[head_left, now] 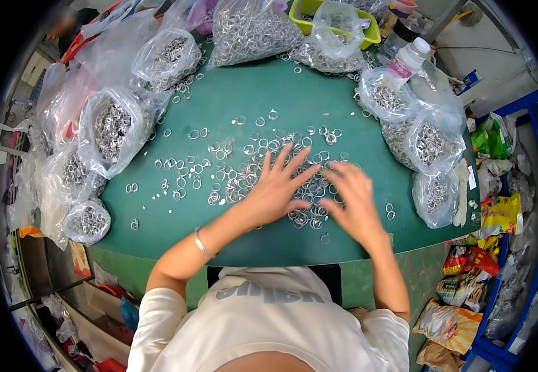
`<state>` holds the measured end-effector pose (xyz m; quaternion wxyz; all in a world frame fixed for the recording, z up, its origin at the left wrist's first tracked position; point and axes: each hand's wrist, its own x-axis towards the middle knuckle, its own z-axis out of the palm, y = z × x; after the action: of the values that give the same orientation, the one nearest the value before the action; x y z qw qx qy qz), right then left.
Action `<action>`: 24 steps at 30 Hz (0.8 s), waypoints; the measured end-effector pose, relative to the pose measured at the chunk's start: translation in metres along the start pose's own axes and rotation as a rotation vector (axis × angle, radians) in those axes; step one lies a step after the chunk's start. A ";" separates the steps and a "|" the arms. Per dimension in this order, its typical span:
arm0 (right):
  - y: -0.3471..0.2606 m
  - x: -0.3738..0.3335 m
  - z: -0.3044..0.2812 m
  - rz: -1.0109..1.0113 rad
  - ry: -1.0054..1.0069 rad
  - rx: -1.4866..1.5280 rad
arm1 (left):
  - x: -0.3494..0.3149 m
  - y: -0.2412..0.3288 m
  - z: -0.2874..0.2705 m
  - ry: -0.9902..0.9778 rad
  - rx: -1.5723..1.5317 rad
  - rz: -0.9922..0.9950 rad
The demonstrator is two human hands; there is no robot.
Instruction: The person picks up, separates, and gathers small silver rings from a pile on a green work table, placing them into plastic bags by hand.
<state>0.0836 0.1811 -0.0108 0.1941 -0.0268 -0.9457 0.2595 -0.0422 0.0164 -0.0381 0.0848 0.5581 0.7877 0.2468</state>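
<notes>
A loose pile of silver-coloured rings [238,183] lies in the middle of the green tabletop [157,239]. My left hand [278,189] rests over the pile with its fingers spread, and a bracelet circles that wrist. Close by on the right, my right hand [350,197] is at the pile's edge, slightly blurred, its thumb and fingers apart. Rings show between the two hands; those under the palms are hidden. Neither hand visibly holds a ring. Single rings are scattered to the left and far side of the pile.
Open plastic bags of rings [113,131] line the left edge. More bags [431,146] stand at the right, near a white bottle [410,57]. A large bag [250,34] and a yellow-green basket [371,34] sit at the back. A blue shelf [498,273] with packets stands right of the table.
</notes>
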 end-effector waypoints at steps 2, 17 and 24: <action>-0.012 -0.003 0.020 0.001 -0.068 0.012 | 0.007 -0.013 0.011 0.003 0.116 0.045; 0.019 0.008 0.029 0.167 0.092 -0.054 | -0.039 -0.012 -0.016 0.278 0.105 -0.142; 0.022 0.024 0.034 0.118 0.041 -0.290 | 0.026 -0.027 0.015 0.094 0.130 0.012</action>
<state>0.0476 0.1871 -0.0408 0.1918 -0.1155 -0.9658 0.1306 -0.0680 0.0374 -0.0602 0.0100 0.5551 0.8017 0.2215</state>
